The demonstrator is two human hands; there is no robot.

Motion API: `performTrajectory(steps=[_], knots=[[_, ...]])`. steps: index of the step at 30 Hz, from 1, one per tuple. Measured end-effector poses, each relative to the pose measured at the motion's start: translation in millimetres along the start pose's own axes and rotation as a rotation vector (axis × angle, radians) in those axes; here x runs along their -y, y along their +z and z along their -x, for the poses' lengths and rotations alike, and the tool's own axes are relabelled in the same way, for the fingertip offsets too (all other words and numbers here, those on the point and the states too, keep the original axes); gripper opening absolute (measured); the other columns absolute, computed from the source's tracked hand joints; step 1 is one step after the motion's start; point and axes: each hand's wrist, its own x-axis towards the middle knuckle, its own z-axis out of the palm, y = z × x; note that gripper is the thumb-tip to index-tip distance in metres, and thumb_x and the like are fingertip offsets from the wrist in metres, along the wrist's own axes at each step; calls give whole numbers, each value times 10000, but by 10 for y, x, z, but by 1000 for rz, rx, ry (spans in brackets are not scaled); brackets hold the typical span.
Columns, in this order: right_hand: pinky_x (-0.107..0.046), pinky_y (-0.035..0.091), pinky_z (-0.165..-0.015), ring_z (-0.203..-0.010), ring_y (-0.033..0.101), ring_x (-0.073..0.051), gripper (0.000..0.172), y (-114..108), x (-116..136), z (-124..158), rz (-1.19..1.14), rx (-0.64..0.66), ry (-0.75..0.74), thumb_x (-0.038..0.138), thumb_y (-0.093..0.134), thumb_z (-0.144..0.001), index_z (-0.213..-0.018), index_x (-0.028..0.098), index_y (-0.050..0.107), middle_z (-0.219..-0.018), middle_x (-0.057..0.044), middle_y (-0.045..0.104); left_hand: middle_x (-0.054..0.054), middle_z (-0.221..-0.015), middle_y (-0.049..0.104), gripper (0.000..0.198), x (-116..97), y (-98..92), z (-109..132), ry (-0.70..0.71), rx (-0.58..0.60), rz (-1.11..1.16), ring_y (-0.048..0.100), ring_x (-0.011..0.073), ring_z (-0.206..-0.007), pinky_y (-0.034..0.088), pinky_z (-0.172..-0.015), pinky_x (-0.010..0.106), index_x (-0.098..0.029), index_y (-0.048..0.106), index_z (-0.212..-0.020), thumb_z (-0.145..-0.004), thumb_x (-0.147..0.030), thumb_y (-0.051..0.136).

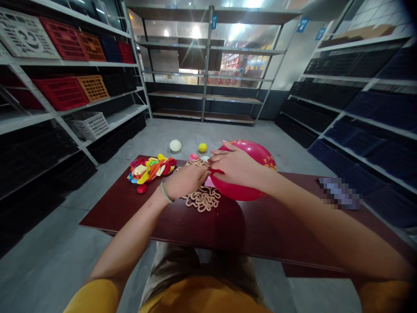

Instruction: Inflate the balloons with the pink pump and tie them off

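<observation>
A large inflated red balloon [236,190] with yellow print lies on its side over the dark red table [280,226]. My right hand [236,165] rests across it, fingers stretched and apart. On the balloon's left side, my left hand [189,179] is closed with its fingertips at the balloon's neck end; the neck itself is hidden. Below the hands lies a heap of beige looped cord [203,201], and more of it shows behind my left hand. A small pink piece [210,181] shows between the cord and the balloon. Left of them sits a pile of multicoloured uninflated balloons [153,169].
A small red ball [142,188] lies by the pile. Beyond the table's far edge are a white ball [175,145], a yellow ball [202,147] and a pink one [193,156]. A blurred flat object [339,193] lies at right. Shelves with crates [61,93] line the walls.
</observation>
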Motion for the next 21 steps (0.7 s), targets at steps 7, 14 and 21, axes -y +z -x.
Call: performTrajectory(steps=[7,14,21], knots=[[-475,276,-1144,-1132,647,-238,267,100,40,65,38,-17,-17,181,482,-977,-899,184,737,-1036,-65,765,-1,-594,538,324,-31,-128,33,-57,65,332,510,150,-530,415,-576,268,-208,562,-694,-972,-324,443],[-305,416,-676,-653,616,-155,334,0,26,156,-133,104,102,248,436,-1001,-814,190,707,-786,-42,710,10,-574,586,337,-82,-270,20,-307,151,839,532,114,-448,399,-397,197,-182,584,-693,-913,-437,571],[-262,294,-554,-547,473,-84,398,-123,139,178,-482,213,177,276,431,-1016,-685,163,620,-649,9,618,48,-628,672,141,-2,-283,18,-348,106,969,599,114,-486,472,-426,193,-145,709,-711,-804,-252,715]])
